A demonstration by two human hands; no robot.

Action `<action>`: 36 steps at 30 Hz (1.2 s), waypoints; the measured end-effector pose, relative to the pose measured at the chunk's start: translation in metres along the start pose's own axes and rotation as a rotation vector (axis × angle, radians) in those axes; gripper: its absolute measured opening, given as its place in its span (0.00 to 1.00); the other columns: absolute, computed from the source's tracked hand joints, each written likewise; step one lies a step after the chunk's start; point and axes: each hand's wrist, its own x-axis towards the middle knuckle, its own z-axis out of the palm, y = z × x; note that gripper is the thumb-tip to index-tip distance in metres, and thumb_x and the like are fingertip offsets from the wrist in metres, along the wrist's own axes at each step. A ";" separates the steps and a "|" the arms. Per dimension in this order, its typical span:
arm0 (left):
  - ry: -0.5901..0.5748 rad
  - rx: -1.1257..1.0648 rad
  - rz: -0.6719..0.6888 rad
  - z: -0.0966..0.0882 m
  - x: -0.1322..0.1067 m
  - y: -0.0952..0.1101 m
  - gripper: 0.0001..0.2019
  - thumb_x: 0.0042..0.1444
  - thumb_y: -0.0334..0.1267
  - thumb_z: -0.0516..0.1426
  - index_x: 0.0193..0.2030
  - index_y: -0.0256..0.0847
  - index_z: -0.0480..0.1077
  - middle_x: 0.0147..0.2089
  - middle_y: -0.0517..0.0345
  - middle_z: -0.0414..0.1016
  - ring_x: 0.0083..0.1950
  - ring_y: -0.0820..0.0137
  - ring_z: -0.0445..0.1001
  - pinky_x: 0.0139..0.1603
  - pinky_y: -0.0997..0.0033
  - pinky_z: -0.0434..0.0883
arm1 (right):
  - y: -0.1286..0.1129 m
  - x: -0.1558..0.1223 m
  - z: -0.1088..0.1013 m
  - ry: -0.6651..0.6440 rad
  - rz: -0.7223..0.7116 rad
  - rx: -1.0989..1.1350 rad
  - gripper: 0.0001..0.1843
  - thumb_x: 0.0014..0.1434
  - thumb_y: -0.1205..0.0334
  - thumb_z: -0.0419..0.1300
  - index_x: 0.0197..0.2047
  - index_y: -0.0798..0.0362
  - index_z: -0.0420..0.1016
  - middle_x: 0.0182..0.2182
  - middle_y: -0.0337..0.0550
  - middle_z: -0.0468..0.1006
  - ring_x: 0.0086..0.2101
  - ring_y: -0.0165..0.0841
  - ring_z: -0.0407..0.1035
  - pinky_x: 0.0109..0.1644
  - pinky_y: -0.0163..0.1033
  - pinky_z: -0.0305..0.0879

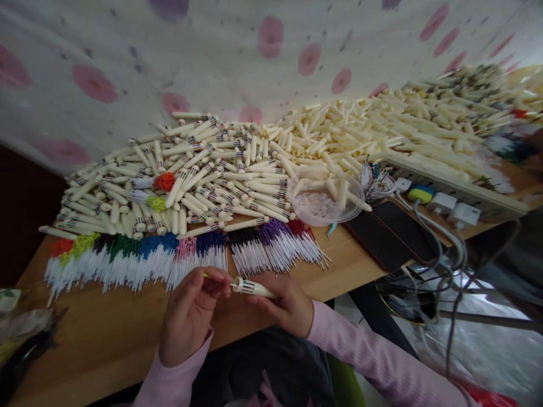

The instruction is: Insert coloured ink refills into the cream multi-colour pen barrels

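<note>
My right hand is closed around a cream multicolour pen barrel, whose end with dark slots points left. Between the fingertips of my left hand is a thin pen refill with a yellow end. Its other end meets the barrel's open end, though I cannot tell how deep it sits. Just beyond my hands lie white refills with coloured ends, grouped by colour in a row along the table.
Behind the refills rises a heap of cream pens, with hollow cream tubes further right. A clear bowl holds small translucent pieces. Two phones, a power strip and cables flank the right side.
</note>
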 end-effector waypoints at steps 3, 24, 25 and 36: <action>0.057 -0.037 -0.038 -0.001 0.001 -0.001 0.09 0.51 0.41 0.64 0.28 0.35 0.79 0.31 0.53 0.79 0.28 0.73 0.74 0.30 0.78 0.75 | 0.001 0.000 0.000 0.001 -0.005 0.008 0.15 0.66 0.58 0.54 0.51 0.55 0.74 0.36 0.47 0.79 0.35 0.35 0.72 0.39 0.37 0.66; 0.063 0.226 -0.137 -0.007 0.000 -0.002 0.09 0.47 0.39 0.68 0.33 0.37 0.80 0.26 0.55 0.77 0.22 0.75 0.68 0.20 0.78 0.67 | -0.001 0.000 -0.001 -0.006 0.047 0.007 0.17 0.67 0.57 0.54 0.53 0.56 0.73 0.35 0.45 0.80 0.32 0.33 0.71 0.35 0.34 0.65; 0.075 0.236 -0.135 -0.007 0.001 -0.002 0.08 0.45 0.38 0.69 0.32 0.37 0.80 0.26 0.56 0.77 0.22 0.75 0.69 0.20 0.78 0.67 | -0.001 0.000 -0.002 -0.014 0.045 0.000 0.17 0.67 0.57 0.54 0.53 0.56 0.73 0.35 0.46 0.80 0.32 0.33 0.72 0.36 0.34 0.66; 0.044 0.435 -0.139 -0.002 0.002 0.000 0.11 0.45 0.35 0.68 0.36 0.39 0.76 0.28 0.60 0.77 0.24 0.75 0.72 0.25 0.79 0.71 | 0.000 -0.001 -0.002 -0.029 0.031 0.001 0.16 0.66 0.58 0.54 0.52 0.56 0.73 0.35 0.46 0.80 0.32 0.34 0.72 0.37 0.35 0.65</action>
